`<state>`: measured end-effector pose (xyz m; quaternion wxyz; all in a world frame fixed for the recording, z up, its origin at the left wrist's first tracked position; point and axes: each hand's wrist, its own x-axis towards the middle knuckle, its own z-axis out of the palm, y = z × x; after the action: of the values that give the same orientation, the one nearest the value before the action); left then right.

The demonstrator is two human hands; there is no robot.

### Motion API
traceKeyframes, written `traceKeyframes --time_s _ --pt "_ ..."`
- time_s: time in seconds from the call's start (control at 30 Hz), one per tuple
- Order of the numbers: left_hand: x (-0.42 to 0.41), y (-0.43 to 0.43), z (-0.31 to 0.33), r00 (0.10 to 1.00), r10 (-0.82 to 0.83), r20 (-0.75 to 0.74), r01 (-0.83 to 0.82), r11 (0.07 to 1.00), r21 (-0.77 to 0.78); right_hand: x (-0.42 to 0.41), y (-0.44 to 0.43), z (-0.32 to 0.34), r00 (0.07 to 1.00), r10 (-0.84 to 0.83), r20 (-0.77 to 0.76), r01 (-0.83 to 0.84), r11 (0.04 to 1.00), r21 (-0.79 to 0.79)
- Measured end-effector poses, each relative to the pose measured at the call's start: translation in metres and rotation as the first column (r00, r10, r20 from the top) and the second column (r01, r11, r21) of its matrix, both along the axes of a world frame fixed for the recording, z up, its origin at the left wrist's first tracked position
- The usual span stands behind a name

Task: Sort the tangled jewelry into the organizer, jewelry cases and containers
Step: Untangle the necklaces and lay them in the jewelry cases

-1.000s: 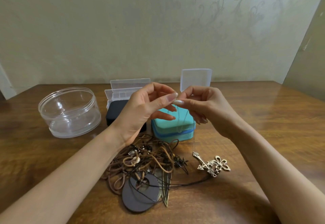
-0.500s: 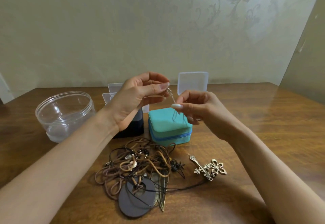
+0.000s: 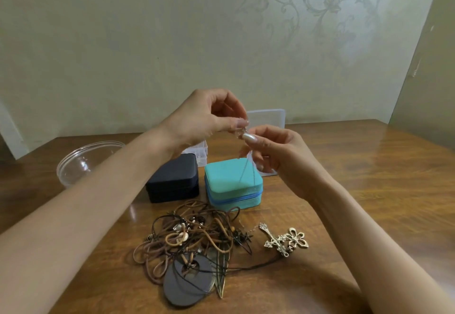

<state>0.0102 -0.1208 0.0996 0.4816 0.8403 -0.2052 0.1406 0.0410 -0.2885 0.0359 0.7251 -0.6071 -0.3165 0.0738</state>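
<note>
Jewelry tangle (image 3: pixel 192 237): brown and black cords knotted in a heap on the table (image 3: pixel 369 190), well below the fingers and nearer the person.
Thin chain (image 3: pixel 247 173): held at its top end where the two hands meet. Fine strands hang down from the fingertips in front of the teal case.
Left hand (image 3: pixel 204 119): raised above the cases, thumb and forefinger pressed together on the top of the chain, other fingers curled.
Right hand (image 3: pixel 278 151): just beside the left, fingertips touching. Its thumb (image 3: pixel 250 137) and forefinger are nipped on the same small bit of chain, and the remaining fingers are curled underneath.
Teal case (image 3: pixel 231 183): zipped closed, directly under the fingers.
Black case (image 3: pixel 174 178): closed, below and left of the fingers, just beside the teal case.
Clear divided box (image 3: pixel 198 149): behind the cases, mostly hidden by the left wrist.
Clear lid (image 3: pixel 268 116): upright, just behind the fingers.
Clear round tub (image 3: pixel 83 161): far left of the fingers, partly behind the left forearm.
Metal pendants (image 3: pixel 285 239): a key-like piece and a flower shape lying together, below the right hand, right of the tangle.
Dark disc (image 3: pixel 182 286): flat, at the tangle's near edge, crossed by black cord.
</note>
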Motion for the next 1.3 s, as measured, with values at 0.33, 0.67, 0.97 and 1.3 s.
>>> traceKeyframes --time_s 0.33,0.67,0.97,1.3 --pt "-0.001 -0.004 0.026 0.991 -0.025 -0.129 -0.034 0.901 -0.432 -0.002 -0.004 0.003 0.98 0.186 -0.069 -0.18 0.98 0.085" --pt "-0.004 -0.014 0.042 0.999 0.034 0.023 -0.014 0.812 -0.584 0.004 -0.004 -0.001 0.997 0.081 -0.004 -0.08 0.995 0.064" --pt "-0.012 0.013 0.025 0.999 0.018 -0.046 -0.037 0.895 -0.445 0.01 -0.012 0.0 0.999 -0.013 0.03 0.012 0.998 0.057" --pt "-0.018 -0.007 -0.049 0.981 0.046 -0.19 -0.059 0.996 -0.064 0.01 -0.012 0.0 0.965 0.244 0.093 -0.259 0.935 0.243"
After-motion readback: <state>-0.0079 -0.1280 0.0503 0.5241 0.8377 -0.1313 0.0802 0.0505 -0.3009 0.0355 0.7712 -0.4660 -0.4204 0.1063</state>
